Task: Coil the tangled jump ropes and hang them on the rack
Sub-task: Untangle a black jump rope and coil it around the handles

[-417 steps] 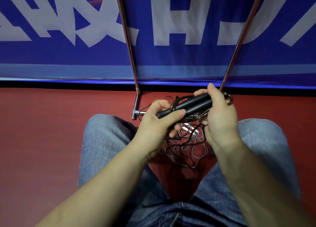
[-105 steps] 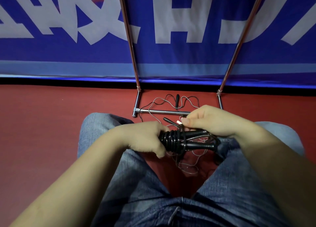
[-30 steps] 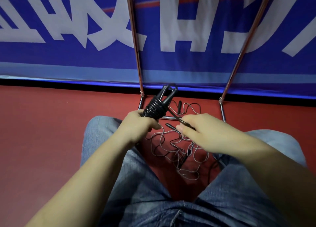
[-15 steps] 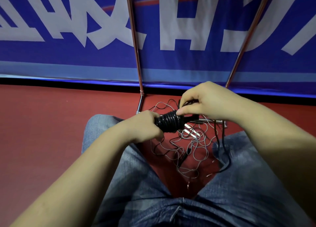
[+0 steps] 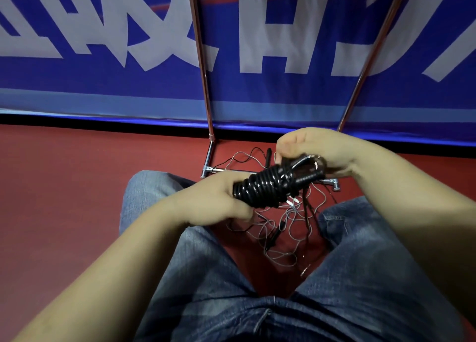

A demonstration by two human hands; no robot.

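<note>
Left hand [image 5: 219, 200] grips the near end of the black jump rope bundle [image 5: 273, 187], fingers curled round the handles where the cord is wound in tight glossy turns. Right hand [image 5: 316, 151] is curled over the far end of the same bundle, fingers closed on the cord and handle tips there; exactly which strand it pinches is blurred. Bundle held in the air, tilted, far end higher, above the gap between the knees.

Below it, on the red floor [image 5: 64, 200], lies a loose tangle of thin ropes [image 5: 280, 228], grey and dark strands crossing, spilling between the jeans legs [image 5: 211, 277] and reaching back under the rack's bottom bar [image 5: 231, 170]. A few dark strands hang from the bundle into the tangle.

Rack [image 5: 203, 84]: two slanting metal uprights rise out of the top of the view, feet on the floor just beyond the hands. Behind stands a blue banner [image 5: 77, 84] with large white lettering, its lower edge meeting the floor. Broad bare floor to the left of the left knee.
</note>
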